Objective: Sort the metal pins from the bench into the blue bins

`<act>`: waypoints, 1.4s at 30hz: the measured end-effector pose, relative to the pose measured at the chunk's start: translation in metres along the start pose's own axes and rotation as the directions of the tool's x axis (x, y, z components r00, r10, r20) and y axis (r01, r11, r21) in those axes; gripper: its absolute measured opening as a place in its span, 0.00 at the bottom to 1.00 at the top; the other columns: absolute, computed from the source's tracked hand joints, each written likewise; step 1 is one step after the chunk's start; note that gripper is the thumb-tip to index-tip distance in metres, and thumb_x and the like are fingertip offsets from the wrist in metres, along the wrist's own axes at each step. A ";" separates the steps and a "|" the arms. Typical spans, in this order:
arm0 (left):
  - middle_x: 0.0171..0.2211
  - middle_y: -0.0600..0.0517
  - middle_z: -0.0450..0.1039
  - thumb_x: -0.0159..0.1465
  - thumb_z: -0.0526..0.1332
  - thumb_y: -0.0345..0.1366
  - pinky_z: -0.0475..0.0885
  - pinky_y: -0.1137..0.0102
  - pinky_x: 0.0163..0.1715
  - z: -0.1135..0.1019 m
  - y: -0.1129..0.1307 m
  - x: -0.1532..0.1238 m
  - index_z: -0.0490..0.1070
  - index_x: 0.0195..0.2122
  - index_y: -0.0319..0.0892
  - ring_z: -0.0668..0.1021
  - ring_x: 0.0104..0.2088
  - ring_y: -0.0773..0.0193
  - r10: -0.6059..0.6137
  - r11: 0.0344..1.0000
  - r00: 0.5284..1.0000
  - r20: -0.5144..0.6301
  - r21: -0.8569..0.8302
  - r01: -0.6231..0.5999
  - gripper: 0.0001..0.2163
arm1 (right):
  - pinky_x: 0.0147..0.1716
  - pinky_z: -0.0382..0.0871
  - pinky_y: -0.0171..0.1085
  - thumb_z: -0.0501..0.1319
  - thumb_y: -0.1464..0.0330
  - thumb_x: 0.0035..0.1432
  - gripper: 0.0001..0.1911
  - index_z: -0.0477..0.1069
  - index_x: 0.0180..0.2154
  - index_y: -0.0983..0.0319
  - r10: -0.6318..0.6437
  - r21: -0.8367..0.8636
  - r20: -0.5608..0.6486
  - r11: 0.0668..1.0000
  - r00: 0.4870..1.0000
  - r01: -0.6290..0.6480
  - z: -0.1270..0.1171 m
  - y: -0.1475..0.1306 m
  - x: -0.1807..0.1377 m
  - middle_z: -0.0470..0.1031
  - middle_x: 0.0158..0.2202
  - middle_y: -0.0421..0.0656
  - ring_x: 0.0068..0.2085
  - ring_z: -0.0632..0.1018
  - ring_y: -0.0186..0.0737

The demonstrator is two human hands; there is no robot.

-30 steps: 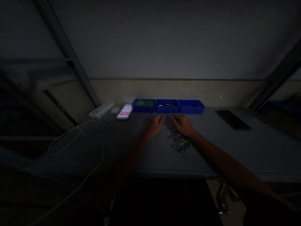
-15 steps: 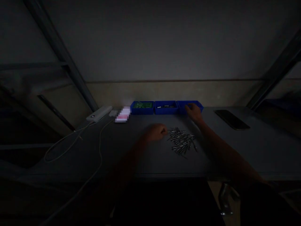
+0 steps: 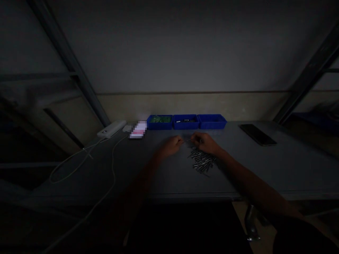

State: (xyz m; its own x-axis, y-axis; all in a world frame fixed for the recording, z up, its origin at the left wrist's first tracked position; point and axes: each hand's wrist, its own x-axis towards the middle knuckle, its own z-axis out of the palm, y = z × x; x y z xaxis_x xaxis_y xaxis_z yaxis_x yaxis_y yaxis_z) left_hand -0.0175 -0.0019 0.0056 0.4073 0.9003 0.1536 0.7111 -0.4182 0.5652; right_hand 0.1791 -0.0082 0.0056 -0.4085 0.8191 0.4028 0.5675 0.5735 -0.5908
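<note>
Above the grey table, my left hand (image 3: 172,145) is closed in a pinch on a thin metal rod (image 3: 186,140) that points to the right. My right hand (image 3: 206,142) is closed as well, its fingertips at the rod's other end; what it pinches is too small and dark to make out. Just under and in front of my right hand lies a loose pile of slim metal rods (image 3: 203,161), partly covered by that hand. Behind the hands stand three blue bins in a row: a left bin (image 3: 160,126) with green bagged contents, a middle bin (image 3: 186,126) with small metal parts, and a right bin (image 3: 212,126).
A dark phone (image 3: 257,134) lies on the table (image 3: 164,176) at the right. To the left are a blurred-out lit screen (image 3: 138,129), a white power bank (image 3: 112,129) and a white cable (image 3: 113,165) running off the front edge. Metal posts flank the table, and the light is dim.
My right hand has come out of the right blue bin, toward me and left, to meet my left hand above the pile. The left hand has barely moved.
</note>
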 end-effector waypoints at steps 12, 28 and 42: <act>0.28 0.53 0.71 0.58 0.56 0.33 0.68 0.74 0.32 0.008 -0.001 0.004 0.66 0.33 0.40 0.74 0.30 0.68 0.059 0.911 0.990 -0.125 -0.399 -0.104 0.03 | 0.29 0.59 0.32 0.54 0.69 0.56 0.06 0.68 0.30 0.63 0.017 -0.010 -0.097 1.000 0.995 -0.018 0.002 -0.001 0.002 0.70 0.26 0.40 0.28 0.69 0.33; 0.28 0.52 0.72 0.62 0.52 0.35 0.67 0.72 0.32 0.007 0.007 0.002 0.68 0.31 0.39 0.74 0.31 0.65 0.010 0.974 0.980 -0.200 -0.219 -0.055 0.08 | 0.28 0.59 0.31 0.54 0.67 0.57 0.07 0.68 0.35 0.62 -0.017 -0.017 -0.125 1.000 0.992 0.015 0.007 -0.008 0.000 0.69 0.24 0.38 0.26 0.69 0.32; 0.24 0.55 0.69 0.63 0.53 0.37 0.64 0.73 0.29 0.010 0.011 0.003 0.69 0.30 0.38 0.70 0.27 0.68 0.084 0.967 0.961 -0.264 -0.211 -0.142 0.10 | 0.27 0.58 0.32 0.53 0.63 0.58 0.12 0.69 0.30 0.63 -0.001 -0.005 -0.167 1.000 0.986 0.000 0.001 -0.013 -0.001 0.69 0.23 0.38 0.26 0.68 0.33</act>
State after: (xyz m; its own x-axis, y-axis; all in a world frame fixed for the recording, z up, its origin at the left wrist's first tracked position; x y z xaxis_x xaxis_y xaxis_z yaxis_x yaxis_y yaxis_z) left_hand -0.0033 -0.0050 0.0043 0.2996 0.8620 0.4089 0.5090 -0.5069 0.6957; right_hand 0.1717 -0.0165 0.0120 -0.2836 0.8093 0.5144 0.5714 0.5734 -0.5871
